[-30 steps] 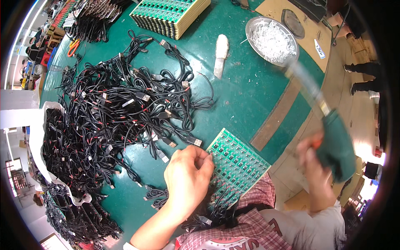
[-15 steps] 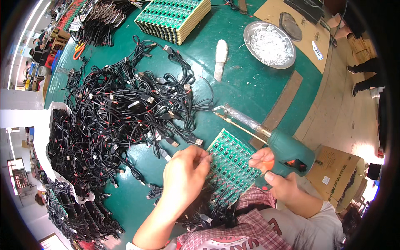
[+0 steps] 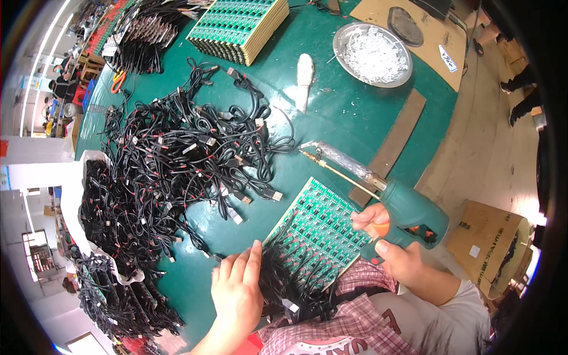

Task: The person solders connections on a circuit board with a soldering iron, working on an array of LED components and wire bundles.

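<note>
My right hand grips a green soldering gun by its handle, with a finger at the orange trigger. The gun's metal tip and a thin brass feed tube reach left, above the table. Under it lies a green circuit board panel with rows of small black parts. Black cables are bunched over the panel's near left part. Against these cables rests my left hand, its fingers stretched out and nothing seen in them. Its palm side is hidden.
A large heap of black USB cables covers the table's left. Stacked circuit panels stand at the back. A metal bowl of white bits, a white-wrapped blade and a flat brown bar lie beyond the gun.
My left hand has moved from the panel's far left edge down and left to the cables, its pinched fingers now stretched. My right hand still holds the gun. The view has shifted slightly.
</note>
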